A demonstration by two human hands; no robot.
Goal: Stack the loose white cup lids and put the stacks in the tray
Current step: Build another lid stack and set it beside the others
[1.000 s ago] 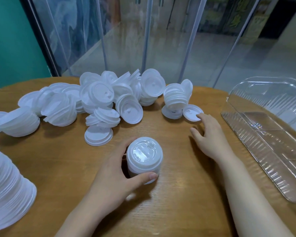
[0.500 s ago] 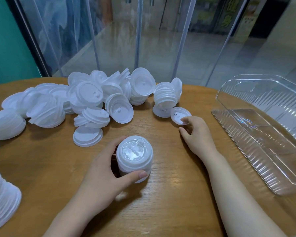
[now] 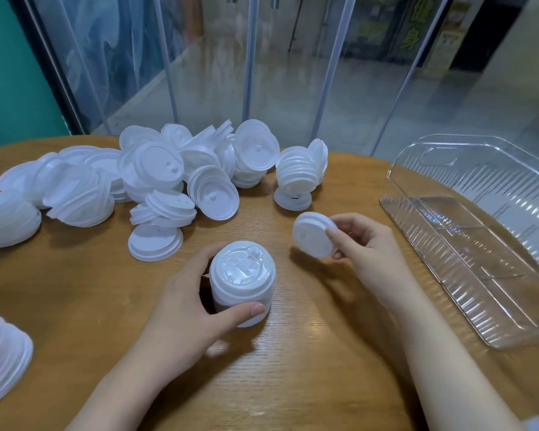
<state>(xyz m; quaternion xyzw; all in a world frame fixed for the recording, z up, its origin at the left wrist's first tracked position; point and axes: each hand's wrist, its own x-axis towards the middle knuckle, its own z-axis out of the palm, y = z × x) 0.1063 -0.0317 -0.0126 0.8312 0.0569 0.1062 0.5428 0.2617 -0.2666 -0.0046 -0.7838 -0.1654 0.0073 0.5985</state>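
Left hand (image 3: 181, 309) wrapped round a short stack (image 3: 242, 281) standing on the bench (image 3: 75, 290), probably just to steady it; right hand (image 3: 364, 244) pinching one lid (image 3: 312, 234) tilted just beside, likely next on top. Pile of loose lids (image 3: 156, 181) behind; clear tray (image 3: 467, 244) waiting on the right, nothing in it yet.

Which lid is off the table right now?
The single lid pinched in the right hand, held tilted above the table; the others rest on it.

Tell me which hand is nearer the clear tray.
Right. The right hand, holding a single lid, is just left of the clear tray. The left hand grips the lid stack farther left, beyond the right hand.
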